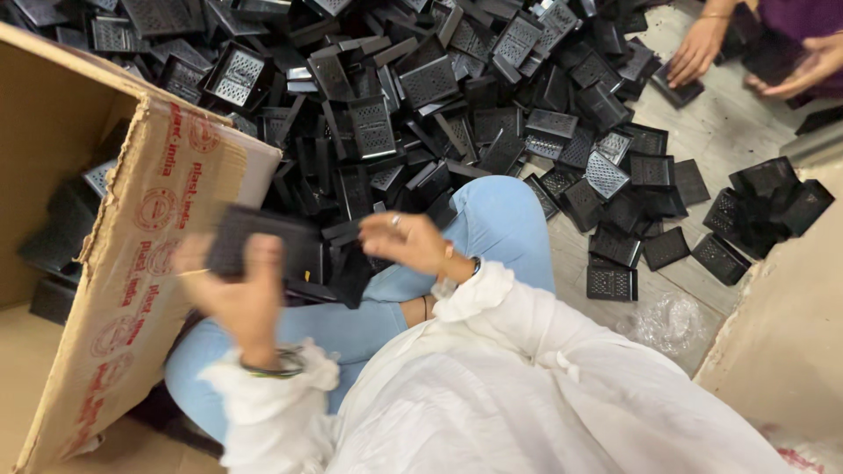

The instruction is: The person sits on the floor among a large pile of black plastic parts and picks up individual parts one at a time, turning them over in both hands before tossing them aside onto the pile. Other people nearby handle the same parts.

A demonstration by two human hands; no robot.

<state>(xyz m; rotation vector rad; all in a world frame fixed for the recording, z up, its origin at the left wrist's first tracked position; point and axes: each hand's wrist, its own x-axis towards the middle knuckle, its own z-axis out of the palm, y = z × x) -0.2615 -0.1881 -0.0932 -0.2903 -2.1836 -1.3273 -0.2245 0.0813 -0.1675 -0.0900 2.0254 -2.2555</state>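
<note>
Black plastic grille tray (255, 241) sits clamped in our left hand (237, 294) beside the cardboard box (149, 263), while our right hand (406, 239), fingers loosely curled and empty, hovers near; motion blur suggests haste could fumble it.

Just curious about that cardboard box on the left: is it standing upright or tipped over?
Tipped. The box leans on its side, its opening facing the black pile, with a few black parts inside.
</note>
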